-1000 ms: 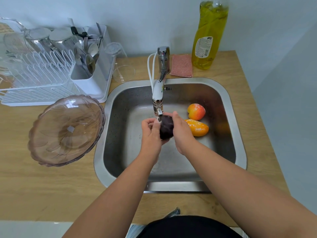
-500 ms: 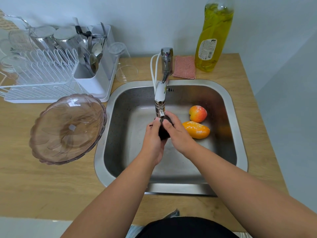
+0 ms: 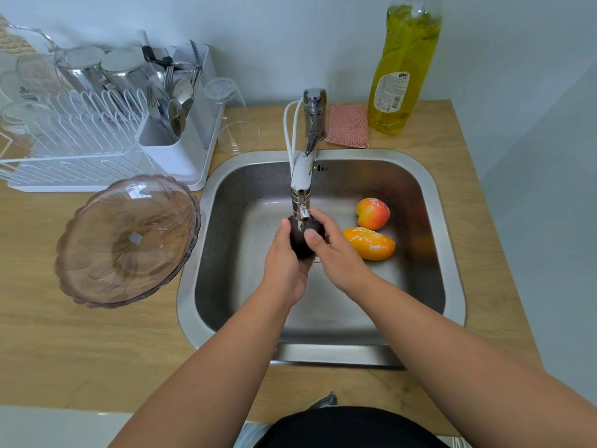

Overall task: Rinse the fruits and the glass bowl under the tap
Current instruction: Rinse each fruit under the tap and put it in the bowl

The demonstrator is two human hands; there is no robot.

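Two hands: both meet over the middle of the stainless steel sink (image 3: 449, 286), directly under the tap's nozzle.
Left hand (image 3: 284, 263): cups the dark purple rounded fruit (image 3: 298, 242) from below and the left, fingers curled round it.
Right hand (image 3: 336, 253): wraps the same fruit from the right, thumb pressed on its top.
Dark fruit: held just beneath the nozzle of the chrome and white tap (image 3: 303, 176); whether water runs is too fine to tell.
Handling: wet and smooth-skinned, so likely slippery; light and firm. A cupped palm underneath looks the safest hold.
Other fruits: an elongated orange-yellow fruit (image 3: 370, 243) and, just behind it, a round red-and-yellow fruit (image 3: 373, 213) lie on the sink floor to the right.
Glass bowl: a tinted, scallop-edged glass bowl (image 3: 129, 240) sits tilted on the wooden counter (image 3: 64, 350) left of the sink. It is probably heavy, breakable and slick once wet; best gripped by the rim with both hands.
Far side: a white dish rack (image 3: 97, 150) with cutlery, a pink scouring cloth (image 3: 348, 126) and a tall bottle of yellow dish liquid (image 3: 403, 66) stand along the wall.
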